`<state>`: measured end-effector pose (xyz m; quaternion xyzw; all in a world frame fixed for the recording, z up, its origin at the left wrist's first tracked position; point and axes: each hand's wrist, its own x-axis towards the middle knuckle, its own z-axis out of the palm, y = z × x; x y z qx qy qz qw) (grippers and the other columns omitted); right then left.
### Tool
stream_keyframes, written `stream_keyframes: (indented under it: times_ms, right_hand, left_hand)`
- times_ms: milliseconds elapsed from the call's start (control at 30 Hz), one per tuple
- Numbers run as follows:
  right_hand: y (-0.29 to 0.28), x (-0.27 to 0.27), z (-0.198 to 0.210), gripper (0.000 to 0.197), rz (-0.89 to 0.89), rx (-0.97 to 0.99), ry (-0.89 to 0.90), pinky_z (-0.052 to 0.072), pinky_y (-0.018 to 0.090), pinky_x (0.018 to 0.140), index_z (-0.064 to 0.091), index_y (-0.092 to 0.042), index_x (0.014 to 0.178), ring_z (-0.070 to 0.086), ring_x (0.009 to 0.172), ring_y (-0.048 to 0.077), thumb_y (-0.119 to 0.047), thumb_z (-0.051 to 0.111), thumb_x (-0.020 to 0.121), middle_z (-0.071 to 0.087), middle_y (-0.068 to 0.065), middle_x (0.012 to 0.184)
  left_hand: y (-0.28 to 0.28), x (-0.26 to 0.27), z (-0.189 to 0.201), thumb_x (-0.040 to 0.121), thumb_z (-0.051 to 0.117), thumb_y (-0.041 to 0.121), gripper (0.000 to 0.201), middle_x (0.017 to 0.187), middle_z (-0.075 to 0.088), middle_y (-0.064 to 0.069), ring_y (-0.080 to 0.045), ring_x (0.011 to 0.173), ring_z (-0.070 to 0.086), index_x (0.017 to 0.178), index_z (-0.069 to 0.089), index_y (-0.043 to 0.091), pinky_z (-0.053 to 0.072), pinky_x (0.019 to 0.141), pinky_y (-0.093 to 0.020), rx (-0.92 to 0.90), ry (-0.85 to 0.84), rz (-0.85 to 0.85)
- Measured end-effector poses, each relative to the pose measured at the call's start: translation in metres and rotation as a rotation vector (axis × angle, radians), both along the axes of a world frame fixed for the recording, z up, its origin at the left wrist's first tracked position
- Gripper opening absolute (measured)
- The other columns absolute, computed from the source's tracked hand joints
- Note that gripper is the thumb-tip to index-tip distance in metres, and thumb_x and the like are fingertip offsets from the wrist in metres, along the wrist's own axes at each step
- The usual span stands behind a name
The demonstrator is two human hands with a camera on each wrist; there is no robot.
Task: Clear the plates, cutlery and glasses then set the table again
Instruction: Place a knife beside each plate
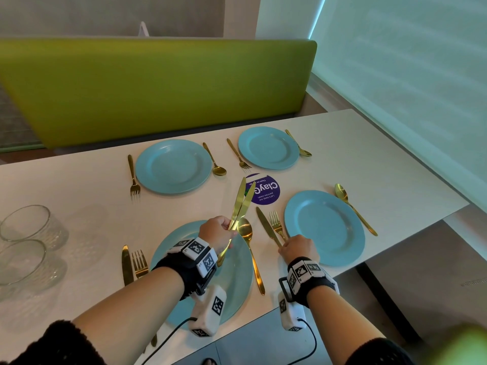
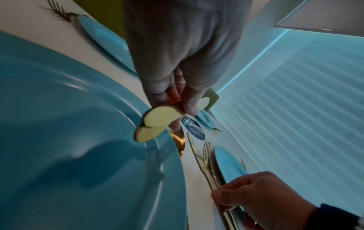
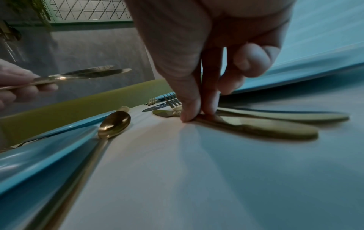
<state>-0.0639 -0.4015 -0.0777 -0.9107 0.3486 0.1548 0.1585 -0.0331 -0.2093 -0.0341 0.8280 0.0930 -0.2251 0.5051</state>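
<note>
Cool daylight comes through the blind on the right and lights the head view evenly, with soft shadows on the white table. Both wrist views are dimmer, strongly curved at the edges, and blurred on the nearest plate and cutlery.

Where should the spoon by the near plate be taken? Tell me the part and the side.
Grip the spoon at the near half of its thin handle, pinching from above on its right, where the table is bare. It lies flat, the near plate rim crowds its left, and the left hand with two knives hangs by its bowl.
</note>
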Motion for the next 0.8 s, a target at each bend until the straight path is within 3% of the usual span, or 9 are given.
stream_keyframes:
  times_ms: [133,400,533,667,800]
  right_hand:
    - [-0.001,-0.001,0.001,0.019,0.005,-0.005,0.002,0.048,0.028,0.069,0.069,-0.015,0.099,0.058,0.077,0.020,-0.028,0.060,0.088,0.066,0.004,0.090]
    - [0.002,-0.004,0.011,0.021,0.005,0.046,-0.024,0.054,0.030,0.076,0.070,-0.015,0.098,0.063,0.081,0.019,-0.030,0.065,0.085,0.067,0.003,0.090]
    - [0.007,-0.007,0.025,0.026,0.055,0.056,-0.061,0.051,0.030,0.080,0.068,-0.016,0.105,0.063,0.089,0.020,-0.034,0.064,0.086,0.068,0.004,0.099]
    - [0.032,-0.005,0.046,0.028,0.225,0.103,-0.176,0.049,0.032,0.088,0.064,-0.021,0.117,0.062,0.106,0.022,-0.032,0.057,0.091,0.066,0.004,0.115]
    - [0.069,-0.001,0.053,0.028,0.471,0.167,-0.322,0.049,0.029,0.086,0.064,-0.024,0.118,0.061,0.105,0.022,-0.023,0.054,0.092,0.065,0.001,0.114]
  left_hand:
    - [-0.003,0.000,0.000,0.088,0.063,0.012,0.016,0.090,0.064,-0.002,-0.013,0.064,0.064,0.104,0.062,0.009,0.051,0.061,-0.020,0.009,-0.010,-0.005]
    - [-0.005,-0.002,0.000,0.088,0.063,0.012,0.017,0.087,0.062,0.000,-0.013,0.066,0.063,0.104,0.062,0.009,0.058,0.079,-0.032,-0.026,0.007,0.005]
    - [-0.004,-0.002,0.000,0.087,0.063,0.010,0.018,0.093,0.063,-0.004,-0.012,0.062,0.062,0.105,0.062,0.007,0.053,0.060,-0.020,-0.019,0.005,0.015]
    - [-0.003,-0.001,0.002,0.086,0.065,0.010,0.014,0.090,0.065,-0.003,-0.012,0.059,0.061,0.100,0.063,0.009,0.050,0.053,-0.015,-0.019,0.016,0.017]
    - [0.002,-0.002,0.005,0.081,0.070,0.010,0.013,0.079,0.061,-0.001,-0.013,0.056,0.060,0.091,0.061,0.011,0.051,0.048,-0.015,-0.045,0.050,0.042]
